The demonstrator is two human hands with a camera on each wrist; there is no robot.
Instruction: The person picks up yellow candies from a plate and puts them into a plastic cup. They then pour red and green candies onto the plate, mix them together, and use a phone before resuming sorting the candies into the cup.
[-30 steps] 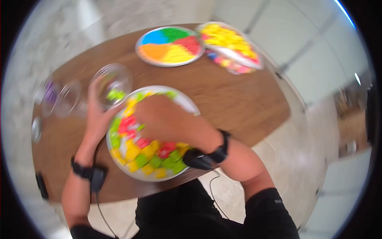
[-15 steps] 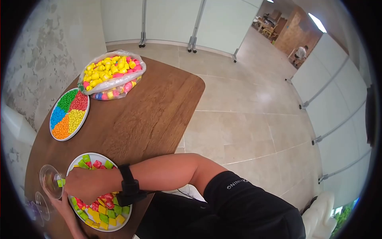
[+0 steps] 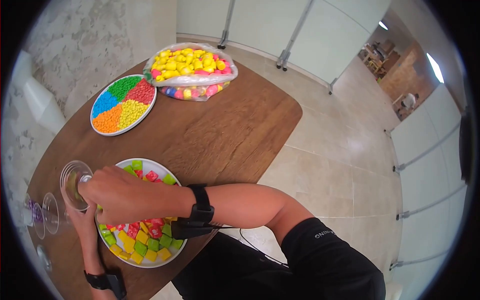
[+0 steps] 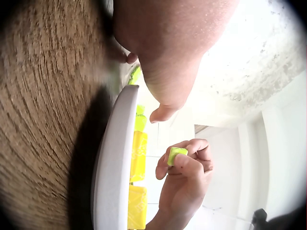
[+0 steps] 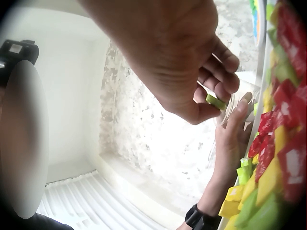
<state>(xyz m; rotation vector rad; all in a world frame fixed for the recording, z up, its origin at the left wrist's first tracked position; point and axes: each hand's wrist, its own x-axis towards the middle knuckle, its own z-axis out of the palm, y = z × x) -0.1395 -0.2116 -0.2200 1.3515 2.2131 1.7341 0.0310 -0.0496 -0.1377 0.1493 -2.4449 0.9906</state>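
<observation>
My left hand (image 3: 84,214) holds a clear plastic cup (image 3: 71,187) at the left side of a white plate (image 3: 146,266). On that plate lie many square wrapped candies (image 3: 140,248) in green, yellow and red. Beside the cup's mouth, my right hand (image 3: 132,196) reaches across the plate's left part and hides some of the candies. Between its thumb and fingers it pinches one green candy (image 5: 216,101), which shows in both wrist views. The left wrist view has the left hand (image 4: 175,62) large at the top, above the plate's edge.
Further back stands a plate of small pieces (image 3: 121,106) sorted into five colours. Next to it sits a clear bag (image 3: 192,65) with yellow and pink pieces. More clear cups (image 3: 50,212) stand at the table's left. The wooden table (image 3: 235,135) ends at a rounded right edge.
The right hand has gone from over the candies to beside the cup, now with a green candy in its fingers. The head view has swung right, then partly back.
</observation>
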